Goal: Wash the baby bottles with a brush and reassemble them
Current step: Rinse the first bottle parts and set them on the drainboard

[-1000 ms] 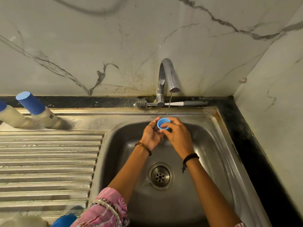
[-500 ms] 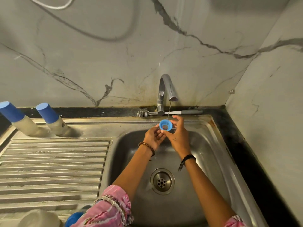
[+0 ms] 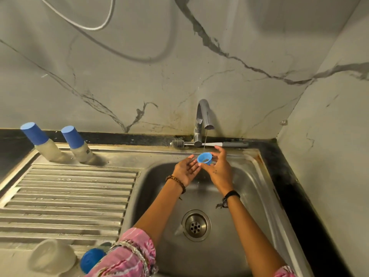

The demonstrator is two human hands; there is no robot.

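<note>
My right hand (image 3: pixel 218 168) holds a small blue bottle ring (image 3: pixel 204 158) under the thin stream from the tap (image 3: pixel 203 118), over the back of the sink basin (image 3: pixel 249 196). My left hand (image 3: pixel 185 169) is open, palm up, just left of the ring, fingertips near it. A bottle brush (image 3: pixel 209 144) lies on the ledge behind the tap. Two assembled bottles with blue caps (image 3: pixel 40 142) (image 3: pixel 76 143) stand at the back left of the drainboard. A clear bottle body (image 3: pixel 52 255) and a blue cap (image 3: pixel 90 259) lie at the bottom left.
The ribbed steel drainboard (image 3: pixel 69 196) fills the left side. The drain (image 3: pixel 196 225) sits in the basin's middle. A marble wall rises behind, another on the right past a dark counter strip (image 3: pixel 295 196). A white cable (image 3: pixel 95 27) hangs on the wall.
The view has tilted up, showing more wall. My left hand has let go of the ring and opened; my right hand keeps the ring under the running water.
</note>
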